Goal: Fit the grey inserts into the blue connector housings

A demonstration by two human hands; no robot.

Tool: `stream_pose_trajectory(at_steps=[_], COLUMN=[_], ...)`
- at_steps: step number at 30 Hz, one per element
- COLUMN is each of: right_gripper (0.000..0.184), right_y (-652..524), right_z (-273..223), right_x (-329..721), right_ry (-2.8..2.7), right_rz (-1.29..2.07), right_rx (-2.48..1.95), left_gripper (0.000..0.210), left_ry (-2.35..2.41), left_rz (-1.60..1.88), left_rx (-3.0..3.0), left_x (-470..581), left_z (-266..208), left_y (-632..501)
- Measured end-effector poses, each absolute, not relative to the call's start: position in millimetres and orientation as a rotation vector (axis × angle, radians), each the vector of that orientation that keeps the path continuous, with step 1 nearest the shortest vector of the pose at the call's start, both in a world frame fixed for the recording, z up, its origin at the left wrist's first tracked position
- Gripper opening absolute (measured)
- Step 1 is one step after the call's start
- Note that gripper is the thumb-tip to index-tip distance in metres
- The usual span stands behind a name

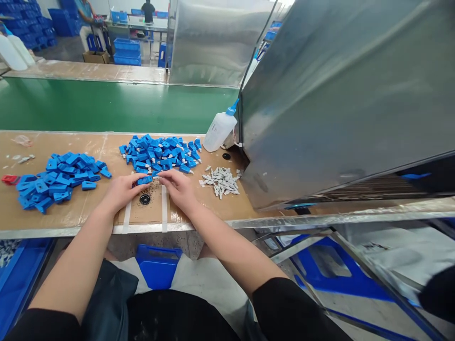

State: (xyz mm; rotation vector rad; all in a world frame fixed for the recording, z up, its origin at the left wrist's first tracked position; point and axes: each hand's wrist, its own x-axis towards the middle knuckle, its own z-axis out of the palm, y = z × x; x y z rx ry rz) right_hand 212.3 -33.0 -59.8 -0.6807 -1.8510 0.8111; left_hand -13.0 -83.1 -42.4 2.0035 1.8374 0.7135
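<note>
Between the thumb and fingers of my left hand is a blue plastic housing, held level above the bench. My right hand pinches a small white plastic piece at the right end of that housing; whether the piece sits inside it I cannot tell. Just behind both hands lies a pile of blue housings with white tips. Left of my left hand is a second pile of blue housings, without visible white tips. A heap of small white pieces lies right of my right hand.
A white squeeze bottle with a blue nozzle leans against a large metal housing on the right. Behind the bench runs a green conveyor belt. A red object lies far left. A dark round hole is below my hands.
</note>
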Motion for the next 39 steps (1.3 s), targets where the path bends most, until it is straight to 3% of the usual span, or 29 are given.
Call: stream_pose_trajectory(at_steps=[20, 39], right_gripper=[0.024, 0.027], right_y=[-25.3, -25.2], right_z=[-76.1, -78.7], right_x=[205.5, 204.7], right_ry=[-2.288, -2.301], right_rz=[0.426, 0.445], right_rx=[-0.838, -0.774], left_gripper=[0.043, 0.043], left_ry=[1.86, 1.757], left_rz=[0.518, 0.542], left_rx=[2.229, 2.253], left_x=[-4.8, -2.2], left_z=[-24.4, -29.5], left_y=[-86.3, -75.3])
